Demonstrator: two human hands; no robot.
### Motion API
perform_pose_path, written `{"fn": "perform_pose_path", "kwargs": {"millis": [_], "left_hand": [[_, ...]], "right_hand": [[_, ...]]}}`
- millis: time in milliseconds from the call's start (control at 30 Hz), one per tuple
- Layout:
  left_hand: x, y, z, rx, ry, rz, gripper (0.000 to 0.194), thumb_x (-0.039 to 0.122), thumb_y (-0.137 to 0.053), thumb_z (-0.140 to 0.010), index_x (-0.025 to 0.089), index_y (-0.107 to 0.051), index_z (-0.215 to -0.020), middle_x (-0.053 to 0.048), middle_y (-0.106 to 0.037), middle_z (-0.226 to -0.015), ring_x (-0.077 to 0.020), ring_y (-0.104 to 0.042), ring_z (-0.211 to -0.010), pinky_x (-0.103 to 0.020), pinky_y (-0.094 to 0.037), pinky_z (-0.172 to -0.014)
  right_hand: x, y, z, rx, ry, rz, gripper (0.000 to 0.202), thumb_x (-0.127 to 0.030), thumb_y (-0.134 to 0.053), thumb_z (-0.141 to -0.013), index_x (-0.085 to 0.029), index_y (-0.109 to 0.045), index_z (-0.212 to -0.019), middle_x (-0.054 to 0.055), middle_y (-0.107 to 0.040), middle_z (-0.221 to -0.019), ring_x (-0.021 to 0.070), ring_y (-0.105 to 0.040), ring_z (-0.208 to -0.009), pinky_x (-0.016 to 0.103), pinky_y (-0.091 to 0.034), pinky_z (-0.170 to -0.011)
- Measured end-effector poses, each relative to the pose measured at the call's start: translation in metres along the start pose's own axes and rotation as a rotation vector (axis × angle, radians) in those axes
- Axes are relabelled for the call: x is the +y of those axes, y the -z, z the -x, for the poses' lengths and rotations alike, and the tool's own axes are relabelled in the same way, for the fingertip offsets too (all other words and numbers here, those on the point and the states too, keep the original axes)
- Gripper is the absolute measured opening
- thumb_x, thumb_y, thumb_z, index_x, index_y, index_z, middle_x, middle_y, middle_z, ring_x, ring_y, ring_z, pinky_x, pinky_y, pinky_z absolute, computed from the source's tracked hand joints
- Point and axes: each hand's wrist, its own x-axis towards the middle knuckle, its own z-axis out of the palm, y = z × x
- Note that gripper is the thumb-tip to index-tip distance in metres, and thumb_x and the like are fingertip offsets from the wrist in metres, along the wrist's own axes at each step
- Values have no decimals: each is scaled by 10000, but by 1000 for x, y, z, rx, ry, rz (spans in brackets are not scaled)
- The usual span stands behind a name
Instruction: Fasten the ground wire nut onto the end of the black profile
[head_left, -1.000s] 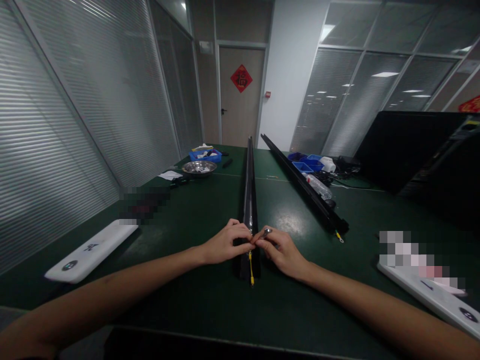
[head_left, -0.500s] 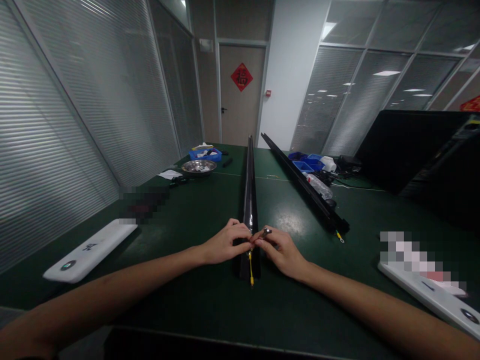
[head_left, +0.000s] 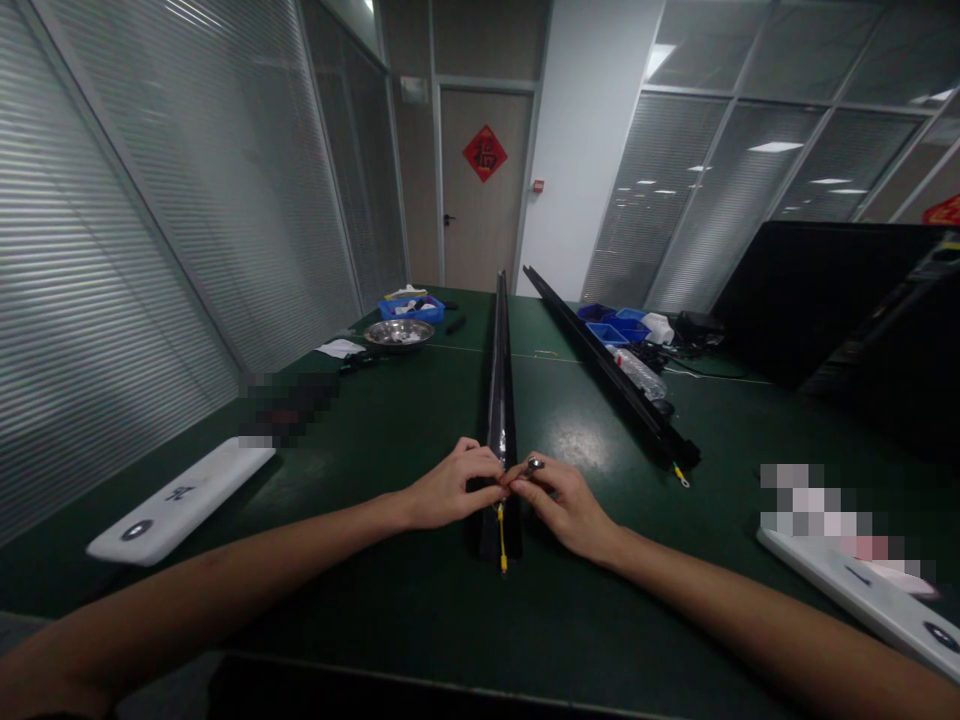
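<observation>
A long black rail (head_left: pixel 500 370) runs away from me down the middle of the green table (head_left: pixel 405 430). Over its near end, my left hand (head_left: pixel 459 483) is closed, thumb and fingers pinched on something too small to make out. Its fingertips meet those of my right hand (head_left: pixel 566 500), which is closed as well, with a small metal piece (head_left: pixel 533 465) showing at its index finger. Below the fingertips a yellow wire (head_left: pixel 503 540) with a terminal lies along the rail's near end. What the fingertips pinch is hidden.
A second black rail (head_left: pixel 607 370) lies slantwise at the right, beside blue bins (head_left: pixel 619 328) and a plastic-wrapped item (head_left: pixel 637 372). At the back left are a metal bowl (head_left: pixel 398 335) and a blue basket (head_left: pixel 412 309). White devices lie at the left (head_left: pixel 184 500) and right (head_left: pixel 862 590).
</observation>
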Motion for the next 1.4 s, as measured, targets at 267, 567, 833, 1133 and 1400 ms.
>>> {"fn": "perform_pose_path", "kwargs": {"millis": [267, 567, 833, 1133, 1400], "left_hand": [[-2, 0, 0, 0, 7, -1, 195, 347, -584, -1024, 191, -675, -950, -16, -702, -967, -190, -619, -1005, -358, -302, -1019], [1, 0, -1, 11, -7, -20, 222, 363, -548, -1040, 196, -675, -970, -19, -703, -957, -193, -617, -994, -358, -298, -1013], [0, 0, 0, 3, -3, -10, 150, 292, -574, -1033, 200, -678, -977, -5, -698, -976, -181, -616, -1010, -349, -284, -1014], [-1, -1, 0, 28, -19, -22, 166, 318, -603, -1021, 188, -666, -938, -4, -688, -948, -177, -622, -993, -346, -289, -1013], [0, 0, -1, 3, -12, -17, 174, 306, -561, -1036, 192, -667, -958, -8, -686, -961, -183, -614, -1003, -353, -287, -1025]], "right_hand": [[1, -1, 0, -4, 8, 4, 219, -268, -532, -1063, -188, -733, -1025, 62, -687, -950, 197, -666, -886, 320, -525, -817], [5, -1, 1, 8, 0, 11, 213, -282, -539, -1060, -194, -733, -1060, 68, -699, -975, 206, -670, -918, 336, -530, -845], [1, -1, 0, 12, 0, 12, 192, -259, -554, -1053, -198, -736, -1040, 58, -699, -960, 198, -672, -900, 321, -531, -835], [2, -1, 0, 9, 19, 16, 227, -274, -522, -1066, -187, -725, -1015, 66, -692, -945, 200, -669, -879, 324, -528, -813], [3, -2, 0, 2, 0, 26, 182, -238, -550, -1053, -188, -724, -1036, 54, -695, -965, 191, -666, -898, 311, -524, -839]]}}
